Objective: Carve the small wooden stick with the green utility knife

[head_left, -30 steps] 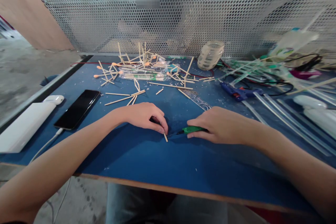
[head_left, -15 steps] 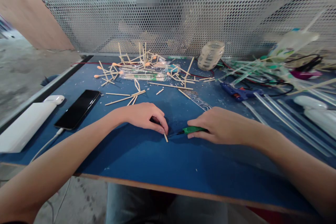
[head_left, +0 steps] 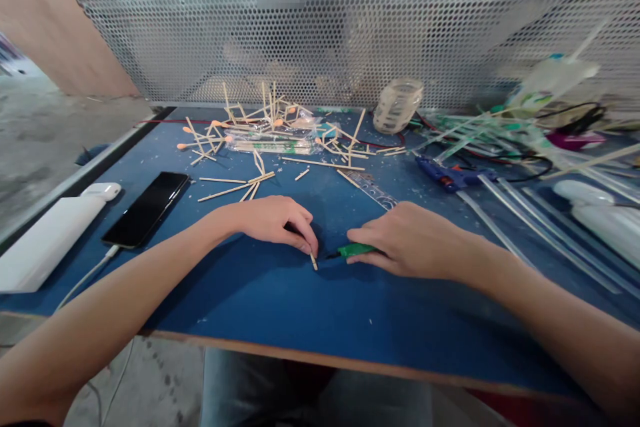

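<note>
My left hand [head_left: 283, 223] pinches a short wooden stick [head_left: 314, 262] between thumb and fingertips; its lower end points toward me at the blue tabletop. In my right hand [head_left: 400, 240] is a green-handled craft knife [head_left: 356, 250], its dark tip aimed left at the stick. A small gap separates the tip from the stick. The blade itself is hard to make out. Beyond my hands lie cut wooden sticks [head_left: 235, 190] and a clear patterned ruler [head_left: 375, 193], partly covered by my right hand.
Stick models with orange tips [head_left: 205, 137] stand at the back, near a clear jar [head_left: 397, 105]. A blue glue gun [head_left: 453, 177] and clear glue sticks [head_left: 550, 233] lie right. On the left are a cabled phone [head_left: 147, 207] and a white box [head_left: 47, 240]. Perforated metal [head_left: 325, 27] rises behind.
The knife tip has drawn slightly back from the stick, and the right hand has shifted a little left. My left hand keeps its pinch. The whole view has moved slightly.
</note>
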Tool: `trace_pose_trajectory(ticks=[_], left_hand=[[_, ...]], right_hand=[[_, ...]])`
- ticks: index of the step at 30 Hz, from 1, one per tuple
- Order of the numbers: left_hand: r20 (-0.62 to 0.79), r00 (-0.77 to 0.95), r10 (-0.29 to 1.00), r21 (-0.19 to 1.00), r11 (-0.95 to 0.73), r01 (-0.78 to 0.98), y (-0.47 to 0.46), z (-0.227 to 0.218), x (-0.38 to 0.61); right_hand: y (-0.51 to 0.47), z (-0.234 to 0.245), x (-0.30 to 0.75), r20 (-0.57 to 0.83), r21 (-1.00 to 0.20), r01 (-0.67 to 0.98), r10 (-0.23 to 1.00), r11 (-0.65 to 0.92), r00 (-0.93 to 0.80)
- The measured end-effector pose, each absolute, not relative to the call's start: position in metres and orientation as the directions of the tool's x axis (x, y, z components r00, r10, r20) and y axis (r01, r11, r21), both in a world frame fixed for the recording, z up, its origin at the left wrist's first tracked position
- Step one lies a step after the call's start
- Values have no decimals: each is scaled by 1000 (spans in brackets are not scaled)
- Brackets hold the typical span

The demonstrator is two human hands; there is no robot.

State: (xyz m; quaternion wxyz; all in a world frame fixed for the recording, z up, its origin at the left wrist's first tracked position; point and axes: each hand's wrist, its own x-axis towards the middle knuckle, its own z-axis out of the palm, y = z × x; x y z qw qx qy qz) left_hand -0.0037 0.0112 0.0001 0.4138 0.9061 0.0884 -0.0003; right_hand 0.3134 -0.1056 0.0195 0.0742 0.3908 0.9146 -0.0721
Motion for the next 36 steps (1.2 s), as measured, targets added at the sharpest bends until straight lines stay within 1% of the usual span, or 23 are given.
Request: trace_pose_trajectory(ticks=[4,10,16,22,28,33,36], left_hand=[[-57,985,161,752,-642,148,10,0,-5],[-62,987,149,740,-657,145,12,-3,-6],[-68,985,158,736,-658,157,12,-1,-5],[-59,987,152,739,-658,145,12,-1,-5],[-52,987,154,736,-662,142,12,-2,-5],[-65,985,159,742,-652,154,12,-2,-6],[-66,985,160,740,-655,156,12,-2,-6]], right_hand=[[-99,25,327,-144,-114,710,695,695,-704],[-94,15,331,-122,-164,674,664,720,-738],[-96,16,328,-151,-131,690,674,712,-723],[-96,17,327,-173,-135,686,664,715,-727],[-94,10,332,-150,-132,668,651,733,-744],[-90,3,337,-65,-154,622,620,768,-782],[-91,4,337,-81,-159,632,628,759,-774]])
